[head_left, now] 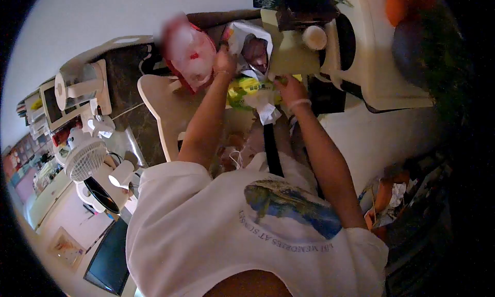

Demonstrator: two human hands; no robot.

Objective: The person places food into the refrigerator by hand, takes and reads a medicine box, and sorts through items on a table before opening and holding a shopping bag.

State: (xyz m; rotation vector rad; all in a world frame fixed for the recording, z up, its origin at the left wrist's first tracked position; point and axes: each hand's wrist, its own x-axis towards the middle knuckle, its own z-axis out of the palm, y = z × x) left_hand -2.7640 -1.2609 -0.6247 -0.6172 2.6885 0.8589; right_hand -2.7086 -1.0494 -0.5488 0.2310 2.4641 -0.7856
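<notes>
A silver-lined bag (238,39) lies with its mouth spread, showing something dark pinkish-brown (255,53) inside that I cannot identify. My left hand (224,64) has its fingers closed at the bag's left edge. Just left of that hand is a red-edged, partly clear plastic bag (195,65), its upper part blurred. Below the silver bag lies a yellow-green printed packet (247,86). The fingers of my right hand (293,92) pinch its upper right part, close to the silver bag's lower corner. A crumpled white tissue (268,113) hangs over the packet's front.
A whitish round cup or lid (314,37) sits at the back beside a dark box (304,16). Cream plastic chairs (371,65) stand right. At left are a pale chair (154,96), a small white fan (85,160) and a tissue roll (64,91). A cluttered container (386,199) is lower right.
</notes>
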